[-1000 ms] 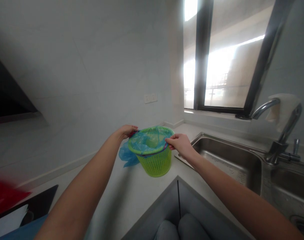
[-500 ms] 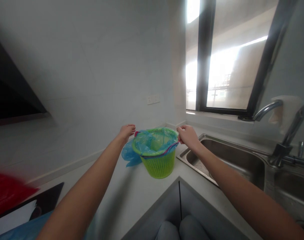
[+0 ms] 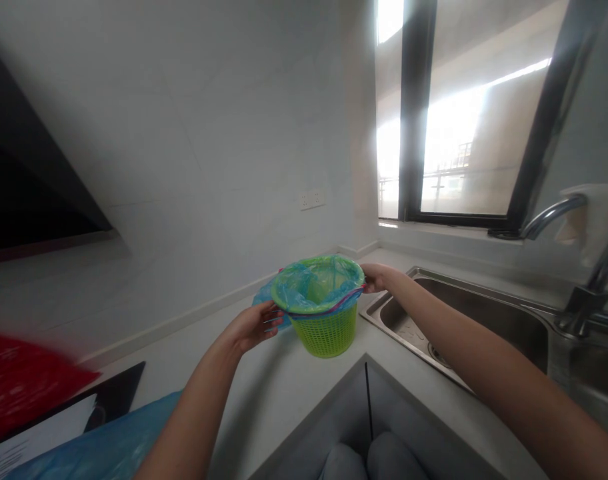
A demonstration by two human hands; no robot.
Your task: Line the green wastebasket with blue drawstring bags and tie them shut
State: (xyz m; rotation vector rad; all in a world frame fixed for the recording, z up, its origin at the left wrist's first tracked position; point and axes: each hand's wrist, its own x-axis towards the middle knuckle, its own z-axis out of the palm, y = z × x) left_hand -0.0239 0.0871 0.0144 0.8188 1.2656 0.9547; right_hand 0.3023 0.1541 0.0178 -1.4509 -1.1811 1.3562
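A green plastic basket (image 3: 327,337) with mesh sides stands upright on the counter. A thin blue plastic bag (image 3: 297,283) lines it, folded over its rim, with a pink-red drawstring along the edge. Part of the bag bunches out behind the basket's left side. My left hand (image 3: 257,327) is at the left of the rim, fingers apart and touching the overhanging bag. At the right rim, my right hand (image 3: 377,277) has its fingers bent round the bag's folded edge; the fingertips are partly hidden.
A steel sink (image 3: 464,303) with a tap (image 3: 554,213) lies to the right, below a window (image 3: 469,133). On the left are a red plastic bag (image 3: 24,383), a white paper (image 3: 44,433), a dark hob (image 3: 119,393) and blue plastic (image 3: 109,447).
My left hand has come down from the back left of the rim to its front left side, its fingers spreading. My right hand has lowered slightly along the right rim.
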